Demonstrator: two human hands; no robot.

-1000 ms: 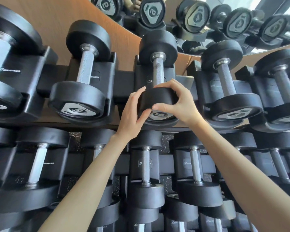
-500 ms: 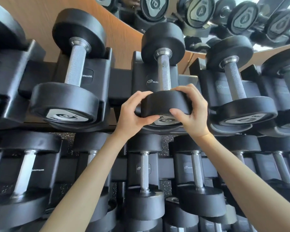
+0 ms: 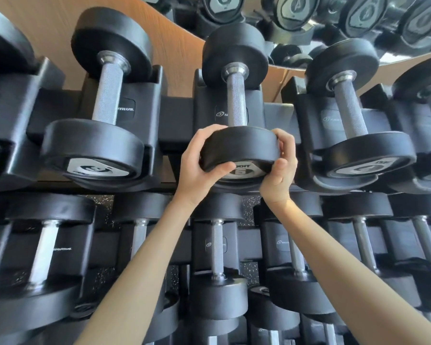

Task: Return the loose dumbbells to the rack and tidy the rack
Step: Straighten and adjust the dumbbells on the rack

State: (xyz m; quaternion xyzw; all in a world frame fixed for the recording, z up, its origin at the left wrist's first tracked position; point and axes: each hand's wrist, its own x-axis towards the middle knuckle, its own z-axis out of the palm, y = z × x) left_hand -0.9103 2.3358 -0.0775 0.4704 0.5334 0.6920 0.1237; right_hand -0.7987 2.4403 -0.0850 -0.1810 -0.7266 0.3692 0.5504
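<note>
A black dumbbell (image 3: 237, 103) with a knurled steel handle lies in a cradle of the top shelf of the black rack (image 3: 177, 123), in the middle of the view. Its near head shows a grey end plate marked 6. My left hand (image 3: 199, 163) grips the left side of that near head, thumb under its face. My right hand (image 3: 280, 168) grips the right side, fingers curled over the rim. Both hands partly cover the end plate.
Other dumbbells fill the top-shelf cradles to the left (image 3: 102, 120) and right (image 3: 353, 125). A lower shelf holds several more dumbbells (image 3: 218, 270). A wooden wall (image 3: 169, 46) and a mirror (image 3: 334, 18) reflecting the rack stand behind.
My head has come closer to the rack. Both hands have shifted around the near head, and the 6 on its end plate has turned to read upright.
</note>
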